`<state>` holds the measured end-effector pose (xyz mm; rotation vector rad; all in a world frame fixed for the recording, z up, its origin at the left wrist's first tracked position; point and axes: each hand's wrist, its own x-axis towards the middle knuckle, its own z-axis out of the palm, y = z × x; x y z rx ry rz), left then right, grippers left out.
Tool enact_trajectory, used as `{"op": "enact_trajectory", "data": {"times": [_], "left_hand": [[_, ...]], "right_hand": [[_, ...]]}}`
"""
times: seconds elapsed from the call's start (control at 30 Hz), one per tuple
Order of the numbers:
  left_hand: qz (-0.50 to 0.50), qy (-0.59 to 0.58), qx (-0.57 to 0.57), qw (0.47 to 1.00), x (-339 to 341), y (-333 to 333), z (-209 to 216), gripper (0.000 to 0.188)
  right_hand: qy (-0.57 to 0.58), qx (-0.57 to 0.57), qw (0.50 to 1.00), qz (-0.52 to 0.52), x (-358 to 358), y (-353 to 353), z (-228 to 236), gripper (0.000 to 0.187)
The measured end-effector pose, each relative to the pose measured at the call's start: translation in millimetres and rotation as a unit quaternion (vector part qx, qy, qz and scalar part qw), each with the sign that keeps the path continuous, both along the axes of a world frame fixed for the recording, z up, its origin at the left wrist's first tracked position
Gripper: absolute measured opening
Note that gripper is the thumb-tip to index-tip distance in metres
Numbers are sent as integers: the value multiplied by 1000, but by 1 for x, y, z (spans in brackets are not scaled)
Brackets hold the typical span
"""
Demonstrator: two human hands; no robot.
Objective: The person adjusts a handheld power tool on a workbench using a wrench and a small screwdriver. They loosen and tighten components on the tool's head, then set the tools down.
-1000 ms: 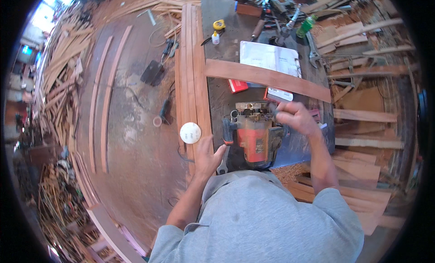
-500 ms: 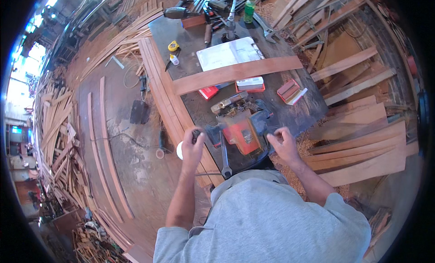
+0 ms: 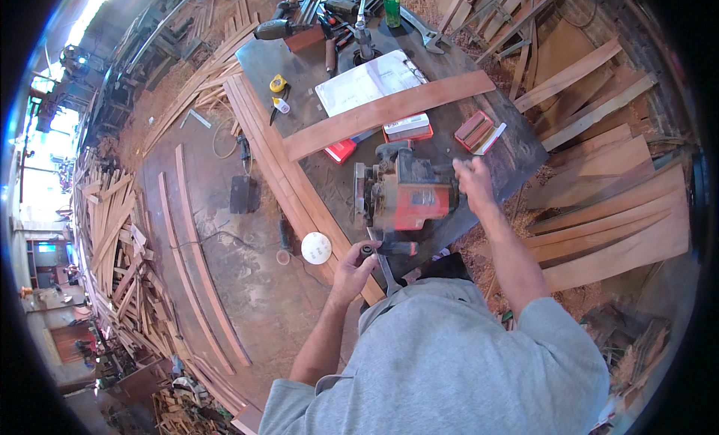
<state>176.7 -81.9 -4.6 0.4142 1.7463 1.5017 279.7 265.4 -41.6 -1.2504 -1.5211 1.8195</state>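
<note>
Swinging its base point(image 3: 361, 195) from eleven to nine o'clock on the counter point(image 3: 520, 154), the red router point(image 3: 416, 199) now seems to present it to the left hand point(image 3: 348, 281). At seven o'clock, that hand's fingers point(image 3: 365, 266) pinch a dark round part point(image 3: 367, 250); the right hand point(image 3: 477, 186) curls at three, grip unclear

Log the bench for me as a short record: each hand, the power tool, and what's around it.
Left hand: small dark round piece held at the fingertips
Right hand: beside the power tool; contact unclear
Power tool: red and dark, on its side, base plate facing left
Nearest left hand: open-ended wrench
Left of tool: white disc by long wooden strips
Beyond tool: curved board, papers, yellow tape measure
</note>
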Motion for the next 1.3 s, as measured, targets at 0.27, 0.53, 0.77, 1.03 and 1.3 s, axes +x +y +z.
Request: {"op": "enact_trajectory", "data": {"times": [0.27, 0.53, 0.77, 1.03, 1.3], "left_hand": [[129, 53, -220, 965, -45, -28, -2, 39], [218, -132, -22, 967, -54, -36, -25, 30], [281, -309, 83, 905, -39, -53, -45, 20], [209, -325, 92, 918, -89, -47, -47, 24], [117, -316, 104, 936, -129, 23, -60, 20]], "right_hand": [[-42, 146, 987, 57, -61, 53, -16, 26], [-25, 684, 651, 330, 17, -102, 70, 17], [-194, 266, 848, 415, 25, -245, -14, 38], [-181, 193, 777, 571, 91, -225, 91, 25], [-302, 347, 872, 168, 161, -196, 56, 26]]}}
